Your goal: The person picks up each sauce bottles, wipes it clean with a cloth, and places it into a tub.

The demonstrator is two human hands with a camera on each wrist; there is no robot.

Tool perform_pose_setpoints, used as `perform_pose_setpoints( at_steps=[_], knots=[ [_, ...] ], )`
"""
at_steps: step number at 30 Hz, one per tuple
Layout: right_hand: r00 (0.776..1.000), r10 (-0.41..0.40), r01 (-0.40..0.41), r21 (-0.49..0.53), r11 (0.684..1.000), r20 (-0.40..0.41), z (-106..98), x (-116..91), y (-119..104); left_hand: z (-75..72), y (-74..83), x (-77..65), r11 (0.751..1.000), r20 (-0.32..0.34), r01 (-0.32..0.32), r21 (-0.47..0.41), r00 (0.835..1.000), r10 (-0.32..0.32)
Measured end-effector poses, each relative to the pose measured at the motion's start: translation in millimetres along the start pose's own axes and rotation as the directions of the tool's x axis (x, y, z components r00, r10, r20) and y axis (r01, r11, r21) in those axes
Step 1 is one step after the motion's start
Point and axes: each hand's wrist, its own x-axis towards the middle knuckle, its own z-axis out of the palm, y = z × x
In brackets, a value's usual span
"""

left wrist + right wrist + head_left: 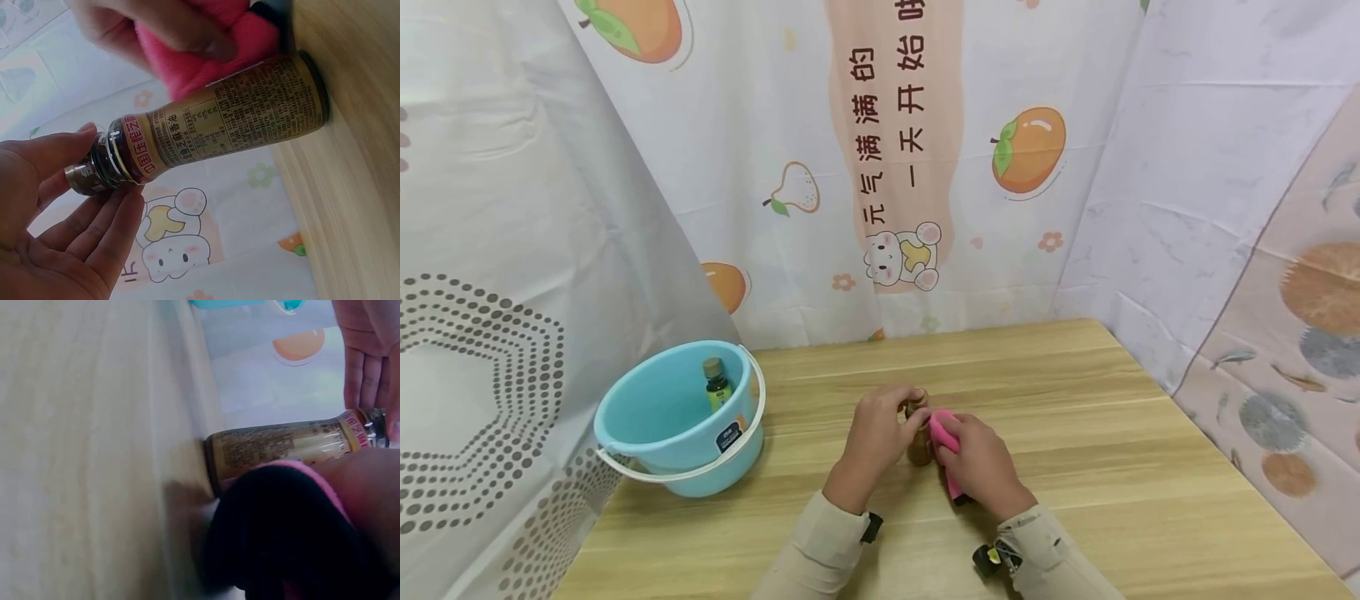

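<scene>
A sesame oil bottle [244, 112] with a brown and gold label stands upright on the wooden table [1075, 508]. At its neck and dark cap, my left hand [880, 429] pinches it between thumb and fingers, as the left wrist view shows. My right hand [981, 462] grips a bunched pink cloth [206, 56] against the side of the bottle. The black part [281, 519] of the cloth fills the foreground of the right wrist view and hides the lower side of the bottle.
On the table's left stands a light blue bucket [677, 458] with a white handle. Inside it is a dark bottle with a green-yellow label [718, 390]. Printed curtains [760, 275] hang behind the table and along both sides.
</scene>
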Motion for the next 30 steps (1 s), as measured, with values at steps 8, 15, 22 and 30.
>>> perform_pose_setpoints(
  at_steps=[8, 15, 22, 30],
  knots=[
    [1.000, -0.014, 0.014, -0.031, 0.999, 0.019, 4.0, 0.0, 2.6, -0.3, -0.8, 0.2, 1.000, 0.032, 0.015, 0.011, 0.999, -0.016],
    [0.996, -0.045, 0.047, 0.022, 0.999, -0.080, 1.7, 0.1, 2.5, -0.9, -1.0, -0.8, 1.000, 0.056, 0.014, -0.007, 0.998, -0.014],
    [0.966, -0.121, 0.145, 0.094, 0.985, -0.226, -3.5, 1.0, -0.2, -1.1, -1.7, 0.7, 0.999, 0.062, -0.011, -0.037, 0.998, 0.014],
    [0.904, -0.191, 0.258, 0.131, 0.957, -0.382, -4.6, 3.5, -1.2, -0.1, -3.9, -0.7, 1.000, -0.024, -0.020, 0.021, 1.000, 0.020]
  ],
)
